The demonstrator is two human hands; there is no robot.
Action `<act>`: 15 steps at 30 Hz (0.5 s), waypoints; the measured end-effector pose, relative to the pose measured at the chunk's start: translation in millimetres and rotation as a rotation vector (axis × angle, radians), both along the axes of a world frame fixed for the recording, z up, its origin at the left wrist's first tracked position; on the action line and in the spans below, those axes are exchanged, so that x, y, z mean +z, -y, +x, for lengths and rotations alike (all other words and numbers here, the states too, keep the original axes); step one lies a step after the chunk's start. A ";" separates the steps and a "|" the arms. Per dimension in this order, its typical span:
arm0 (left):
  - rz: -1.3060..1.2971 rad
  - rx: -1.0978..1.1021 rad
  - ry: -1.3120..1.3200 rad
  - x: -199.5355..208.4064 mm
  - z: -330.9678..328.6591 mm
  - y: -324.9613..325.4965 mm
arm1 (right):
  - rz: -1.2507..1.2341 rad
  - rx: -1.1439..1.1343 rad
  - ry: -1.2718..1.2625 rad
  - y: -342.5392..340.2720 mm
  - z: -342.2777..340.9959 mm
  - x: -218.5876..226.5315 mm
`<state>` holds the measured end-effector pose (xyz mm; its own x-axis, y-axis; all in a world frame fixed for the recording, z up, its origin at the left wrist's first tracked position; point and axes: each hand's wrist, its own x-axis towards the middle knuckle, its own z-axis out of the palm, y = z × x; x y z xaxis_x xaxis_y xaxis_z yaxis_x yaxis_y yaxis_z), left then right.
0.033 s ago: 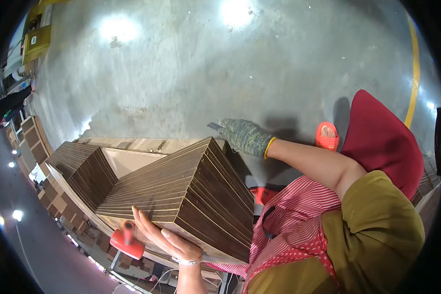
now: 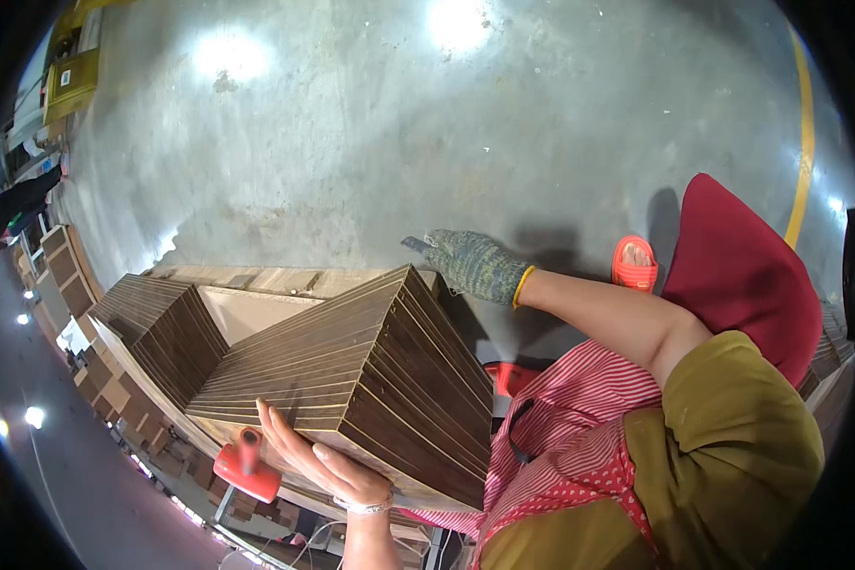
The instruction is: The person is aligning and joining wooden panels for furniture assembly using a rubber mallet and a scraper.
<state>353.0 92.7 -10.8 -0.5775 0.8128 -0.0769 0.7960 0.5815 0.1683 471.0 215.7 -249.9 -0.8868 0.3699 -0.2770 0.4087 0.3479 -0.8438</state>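
Observation:
A stack of dark brown wood-grain panels [image 2: 304,356] with pale edge lines stands in front of me. My left hand [image 2: 318,461], bare and with a bracelet at the wrist, rests flat against the stack's near left side, fingers stretched out. My right hand [image 2: 475,266], in a grey-green knitted glove with a yellow cuff, is closed beside the stack's far right corner. A short, dark, flat-tipped tool [image 2: 415,245] sticks out of its fingers; the rest is hidden, so its kind cannot be told.
A shorter panel stack [image 2: 161,323] stands at the left on the same pale board base [image 2: 285,278]. Next to my left hand is a red rounded object [image 2: 247,470]. A dark red draped shape [image 2: 741,271] is at the right. A yellow line [image 2: 803,142] crosses the grey floor [image 2: 351,123].

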 end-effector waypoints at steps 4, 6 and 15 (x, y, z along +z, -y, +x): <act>-0.018 0.002 -0.020 0.1 0.5 -1.5 | 0.069 -0.124 -0.215 22.2 -1.9 -17.8; -0.018 0.002 -0.026 -0.2 0.4 -2.1 | 0.087 -0.145 -0.192 23.2 -4.2 -13.6; 0.002 0.004 -0.008 0.5 -0.9 2.6 | 0.068 -0.083 -0.523 8.4 -16.8 39.7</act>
